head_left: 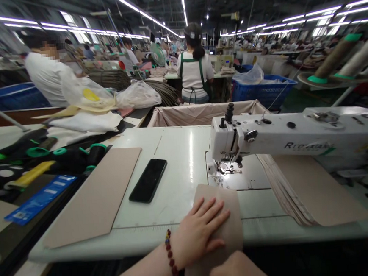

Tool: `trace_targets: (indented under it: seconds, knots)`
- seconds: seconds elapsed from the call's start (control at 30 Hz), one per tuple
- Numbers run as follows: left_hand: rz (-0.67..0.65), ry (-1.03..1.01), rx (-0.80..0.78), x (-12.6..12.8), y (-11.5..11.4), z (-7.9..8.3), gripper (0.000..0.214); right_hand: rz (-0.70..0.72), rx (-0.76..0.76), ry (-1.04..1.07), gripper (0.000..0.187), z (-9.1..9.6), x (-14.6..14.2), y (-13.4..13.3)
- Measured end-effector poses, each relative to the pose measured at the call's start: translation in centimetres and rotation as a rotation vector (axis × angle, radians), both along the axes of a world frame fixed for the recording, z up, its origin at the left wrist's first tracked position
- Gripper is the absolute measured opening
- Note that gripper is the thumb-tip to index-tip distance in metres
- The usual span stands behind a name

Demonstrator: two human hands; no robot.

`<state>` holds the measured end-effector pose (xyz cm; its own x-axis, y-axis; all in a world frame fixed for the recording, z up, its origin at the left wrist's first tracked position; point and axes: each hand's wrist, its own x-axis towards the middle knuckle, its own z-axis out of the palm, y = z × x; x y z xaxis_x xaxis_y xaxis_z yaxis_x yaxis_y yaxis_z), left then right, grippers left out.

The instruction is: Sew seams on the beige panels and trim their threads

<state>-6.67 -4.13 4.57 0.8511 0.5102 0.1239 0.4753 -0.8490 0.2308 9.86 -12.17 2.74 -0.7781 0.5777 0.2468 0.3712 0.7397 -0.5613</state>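
Observation:
My left hand (199, 232) lies flat with fingers spread on a beige fabric piece (226, 211) at the front edge of the sewing table (179, 164). A red bead bracelet circles that wrist. My right hand (235, 272) is at the bottom edge, under or against the hanging end of the same fabric; its fingers are hidden. The fabric's far end lies just short of the needle and presser foot (227, 168) of the white sewing machine (292, 136).
A black phone (148, 180) and a long beige panel (96, 196) lie left of the fabric. A stack of beige pieces (312, 187) sits under the machine arm. Thread cones, a blue ruler and dotted cloth are far left. Other workers stand behind a fabric-lined bin.

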Motion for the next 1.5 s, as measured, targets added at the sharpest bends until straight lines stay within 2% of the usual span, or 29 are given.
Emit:
trace_targets:
  seconds: [0.07,0.1,0.2,0.3,0.47,0.67,1.07,1.27,1.5]
  knots:
    - [0.039,0.04,0.028,0.2,-0.7,-1.5,0.069,-0.106,-0.088,-0.01,0.018,0.5,0.8,2.2]
    - [0.077,0.051,0.042,-0.2,-0.8,-2.0,0.069,-0.254,-0.081,-0.066,0.019,0.9,1.8,3.5]
    - [0.206,0.073,0.067,-1.6,-0.4,-2.1,0.067,-0.654,0.051,-0.365,0.036,1.7,4.8,7.4]
    - [0.286,0.091,0.05,-2.0,0.7,-1.6,0.064,-0.788,0.098,-0.478,0.05,1.2,6.3,10.4]
    - [0.325,0.089,-0.002,-0.9,3.6,-1.3,0.061,-0.83,0.13,-0.52,0.054,0.0,6.2,12.4]
    - [0.229,0.082,-0.045,-0.5,5.6,-0.9,0.061,-0.829,0.144,-0.52,0.052,-0.3,6.4,12.3]
    - [0.189,0.071,-0.086,-0.4,6.3,-0.5,0.063,-0.838,0.148,-0.468,0.045,-0.6,6.7,12.3]
    - [0.215,0.057,-0.083,-0.3,6.2,-0.6,0.06,-0.84,0.153,-0.444,0.04,-0.7,6.5,12.3]
    - [0.239,0.047,-0.063,-0.2,5.9,-0.8,0.058,-0.87,0.158,-0.419,0.043,-0.8,6.3,12.4]
